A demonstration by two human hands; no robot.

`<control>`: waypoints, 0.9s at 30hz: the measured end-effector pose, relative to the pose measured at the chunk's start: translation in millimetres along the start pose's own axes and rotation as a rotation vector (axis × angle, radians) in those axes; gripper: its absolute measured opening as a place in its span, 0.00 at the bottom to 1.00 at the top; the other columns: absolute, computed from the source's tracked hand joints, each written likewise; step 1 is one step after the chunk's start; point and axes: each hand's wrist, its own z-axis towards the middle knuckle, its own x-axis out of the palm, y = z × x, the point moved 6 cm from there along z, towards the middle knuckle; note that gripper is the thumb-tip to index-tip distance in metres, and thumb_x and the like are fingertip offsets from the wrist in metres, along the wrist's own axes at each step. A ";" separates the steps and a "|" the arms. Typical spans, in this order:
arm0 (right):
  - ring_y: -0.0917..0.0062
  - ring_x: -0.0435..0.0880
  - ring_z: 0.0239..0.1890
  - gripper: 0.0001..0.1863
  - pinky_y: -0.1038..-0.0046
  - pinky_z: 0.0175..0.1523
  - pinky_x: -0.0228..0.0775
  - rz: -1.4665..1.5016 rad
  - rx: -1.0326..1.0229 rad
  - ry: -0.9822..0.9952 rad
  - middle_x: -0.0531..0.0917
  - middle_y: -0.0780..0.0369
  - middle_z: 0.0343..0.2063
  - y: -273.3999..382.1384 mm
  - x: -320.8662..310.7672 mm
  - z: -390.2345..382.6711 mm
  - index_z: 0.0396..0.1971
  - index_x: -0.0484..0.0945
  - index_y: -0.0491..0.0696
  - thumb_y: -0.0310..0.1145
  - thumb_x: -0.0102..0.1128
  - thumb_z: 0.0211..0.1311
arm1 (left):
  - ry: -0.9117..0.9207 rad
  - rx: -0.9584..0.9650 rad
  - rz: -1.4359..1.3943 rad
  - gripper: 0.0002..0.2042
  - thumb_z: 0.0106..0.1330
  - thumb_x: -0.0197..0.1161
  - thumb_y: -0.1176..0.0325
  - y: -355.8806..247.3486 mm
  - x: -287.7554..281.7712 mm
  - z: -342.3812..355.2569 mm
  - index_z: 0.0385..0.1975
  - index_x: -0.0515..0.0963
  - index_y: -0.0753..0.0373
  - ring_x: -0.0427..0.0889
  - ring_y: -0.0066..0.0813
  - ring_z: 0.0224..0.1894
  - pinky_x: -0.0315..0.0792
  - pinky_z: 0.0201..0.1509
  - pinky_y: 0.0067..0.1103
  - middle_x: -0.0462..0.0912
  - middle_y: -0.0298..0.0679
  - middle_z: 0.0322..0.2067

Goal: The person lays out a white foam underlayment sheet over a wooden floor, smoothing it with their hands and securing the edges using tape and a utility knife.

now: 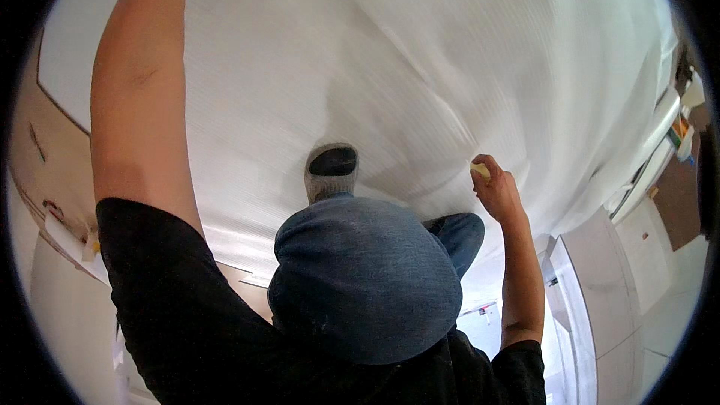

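Note:
A wide white sheet with fine ribbing and several folds spreads out under and in front of me. My right hand is closed around a small pale yellow thing, close to a crease in the sheet; the fingers hide most of it, so its kind is unclear. My left arm reaches forward along the left side and leaves the picture at the top, so that hand is out of sight. My bent knee in blue jeans fills the middle, and a grey sock with a dark toe rests on the sheet.
A pale panel and a brown surface lie at the left. Mixed clutter stands at the far right, past the sheet's edge. Light tiles or panels are at the lower right.

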 end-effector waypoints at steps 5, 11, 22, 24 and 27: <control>0.44 0.86 0.42 0.12 0.48 0.50 0.78 -0.111 0.026 -0.026 0.87 0.46 0.40 6.3 1.2 11.3 0.51 0.79 0.53 0.39 0.57 0.72 | 0.000 0.021 0.015 0.42 0.78 0.43 0.37 3.1 -3.1 -0.3 0.79 0.50 0.64 0.46 0.53 0.81 0.44 0.82 0.47 0.49 0.56 0.79; 0.46 0.87 0.44 0.13 0.49 0.51 0.79 -0.244 0.080 -0.070 0.88 0.47 0.39 14.0 -1.7 23.1 0.50 0.80 0.51 0.39 0.57 0.71 | -0.049 0.062 0.058 0.42 0.77 0.44 0.37 -2.1 2.2 4.7 0.79 0.52 0.65 0.48 0.53 0.81 0.45 0.82 0.48 0.51 0.57 0.78; 0.46 0.87 0.46 0.15 0.48 0.53 0.79 -0.316 0.158 -0.022 0.88 0.44 0.41 23.6 4.1 50.1 0.49 0.81 0.49 0.36 0.51 0.70 | -0.040 0.028 0.023 0.42 0.78 0.44 0.37 2.5 -2.9 3.1 0.79 0.51 0.65 0.45 0.54 0.81 0.44 0.82 0.49 0.48 0.58 0.79; 0.46 0.87 0.46 0.15 0.48 0.54 0.78 -0.330 0.174 -0.003 0.88 0.44 0.41 22.0 6.5 53.2 0.49 0.81 0.48 0.36 0.50 0.70 | -0.040 0.030 0.030 0.41 0.78 0.44 0.37 3.7 -0.3 3.2 0.79 0.51 0.65 0.45 0.54 0.81 0.44 0.82 0.49 0.47 0.58 0.79; 0.46 0.87 0.46 0.16 0.49 0.54 0.78 -0.324 0.172 -0.052 0.88 0.44 0.41 20.7 9.2 57.4 0.48 0.81 0.46 0.37 0.50 0.71 | -0.036 0.027 0.036 0.41 0.78 0.44 0.37 4.4 4.7 6.1 0.79 0.51 0.65 0.45 0.54 0.81 0.44 0.82 0.49 0.48 0.57 0.79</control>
